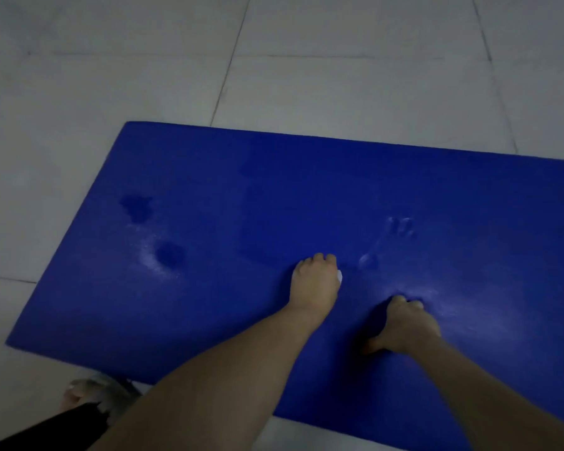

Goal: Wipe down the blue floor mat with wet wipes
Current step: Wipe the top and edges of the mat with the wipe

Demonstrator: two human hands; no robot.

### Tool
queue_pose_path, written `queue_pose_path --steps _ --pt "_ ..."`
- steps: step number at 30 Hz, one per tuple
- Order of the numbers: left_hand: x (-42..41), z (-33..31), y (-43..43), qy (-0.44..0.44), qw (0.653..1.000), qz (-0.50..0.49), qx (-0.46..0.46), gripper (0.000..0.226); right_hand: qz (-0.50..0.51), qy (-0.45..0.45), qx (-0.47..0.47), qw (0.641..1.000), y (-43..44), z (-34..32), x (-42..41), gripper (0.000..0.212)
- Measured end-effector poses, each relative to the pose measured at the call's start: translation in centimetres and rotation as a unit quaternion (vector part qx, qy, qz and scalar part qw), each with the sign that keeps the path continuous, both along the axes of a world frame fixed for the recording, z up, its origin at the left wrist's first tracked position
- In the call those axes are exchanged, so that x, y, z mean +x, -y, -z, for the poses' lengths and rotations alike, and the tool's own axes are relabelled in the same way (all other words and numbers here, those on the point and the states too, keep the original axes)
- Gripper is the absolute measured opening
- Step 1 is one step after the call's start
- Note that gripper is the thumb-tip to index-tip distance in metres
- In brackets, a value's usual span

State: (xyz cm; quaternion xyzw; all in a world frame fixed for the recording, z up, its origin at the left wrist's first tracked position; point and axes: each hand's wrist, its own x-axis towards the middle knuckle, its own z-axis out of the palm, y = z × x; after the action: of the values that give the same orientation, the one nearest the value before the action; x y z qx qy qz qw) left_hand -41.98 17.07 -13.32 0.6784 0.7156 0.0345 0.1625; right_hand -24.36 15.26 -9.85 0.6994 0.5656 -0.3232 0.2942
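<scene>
Left hand (315,281) pressed palm-down on the blue floor mat (209,288), fingers (319,258) curled over a wet wipe (339,275); only a small white corner of the wipe shows at the hand's right edge, rest hidden under the palm. Right hand (404,327) just to the right and nearer, also resting on the mat, fingers bent under at the knuckles, thumb out to the left touching the mat; whether it holds anything, cannot tell. Both forearms bare, reaching in from the near edge. Mat lies flat on the floor (111,76), angled, its left end in view, right end running out of frame. Mat surface shows darker damp patches (170,253) toward the left and a wide darker swath in the middle, whitish dusty smears (150,255) beside the left patches and around the right hand, plus a faint pale print (401,226) farther out from the hands. Floor is pale grey tile with thin grout lines. Near left corner: a bare foot in a light sandal (95,393) on the tile just off the mat's near edge, and a dark trouser leg (46,431). Lighting dim, frame slightly blurred.
</scene>
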Motion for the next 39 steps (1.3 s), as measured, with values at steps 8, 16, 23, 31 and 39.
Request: queue_pose_path --steps 8,16,23,31,39 --pt "-14.8 0.3 1.2 -0.057 0.978 -0.202 -0.002 0.020 0.001 0.001 -0.003 1.000 -0.7 -0.4 -0.9 0.129" --pt "-8.2 1.0 1.7 0.011 0.984 -0.177 -0.012 0.025 0.011 -0.006 0.002 1.000 -0.6 -0.7 -1.1 0.126" --pt "3.9 0.7 2.3 0.057 0.997 -0.033 -0.034 0.025 0.013 0.014 -0.008 1.000 -0.8 -0.3 -1.7 0.126" --pt "-1.7 0.9 3.2 -0.003 1.000 0.002 -0.002 0.016 0.014 -0.002 -0.001 1.000 -0.7 -0.8 -0.8 0.122" --pt "-12.6 0.4 4.4 -0.054 0.984 -0.168 -0.031 0.022 0.006 -0.011 0.001 1.000 -0.6 -0.5 -0.9 0.128"
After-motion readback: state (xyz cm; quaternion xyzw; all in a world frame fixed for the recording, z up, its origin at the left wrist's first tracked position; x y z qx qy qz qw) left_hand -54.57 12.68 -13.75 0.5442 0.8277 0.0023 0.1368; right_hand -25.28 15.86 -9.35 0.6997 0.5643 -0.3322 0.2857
